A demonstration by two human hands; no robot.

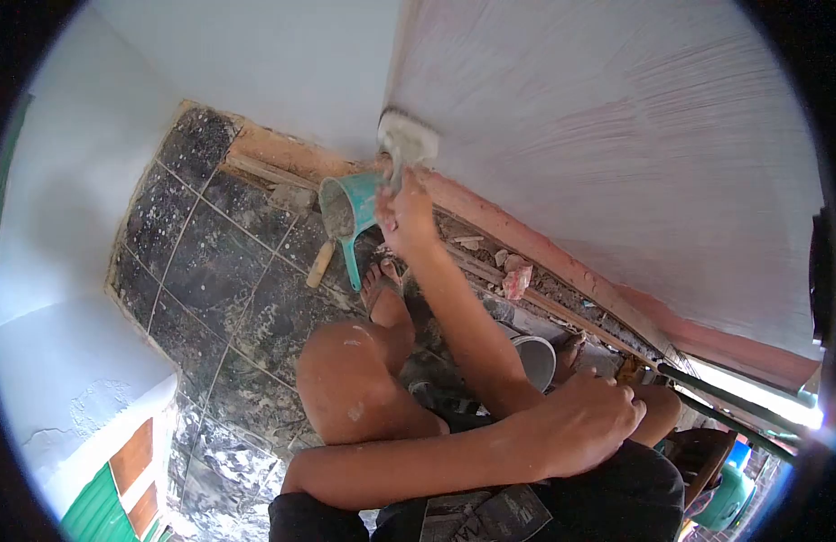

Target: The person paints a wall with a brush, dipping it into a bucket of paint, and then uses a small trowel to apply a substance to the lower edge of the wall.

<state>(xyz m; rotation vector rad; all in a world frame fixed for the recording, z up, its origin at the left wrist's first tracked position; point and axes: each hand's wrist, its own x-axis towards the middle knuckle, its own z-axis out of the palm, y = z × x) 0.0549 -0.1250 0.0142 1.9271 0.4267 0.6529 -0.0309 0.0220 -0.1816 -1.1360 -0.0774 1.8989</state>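
My right hand (407,215) is closed around the handle of a wide, pale-coated brush (407,137). The bristles touch the wall low in the corner, where two walls meet. Just beside that hand a teal plastic dipper (350,203) stands tilted, with greyish, paint-like stuff inside and its handle pointing toward my foot. My left arm lies across my lap. My left hand (594,420) rests by my right knee with its fingers curled in and nothing visible in them.
A wooden, handle-like piece (321,264) lies on the dark, spattered tile floor (210,262). Broken rubble (517,278) and wood strips line the wall's foot. A whitish bucket (535,359) stands beside my right arm. The pinkish wall (616,135) carries streaky white strokes.
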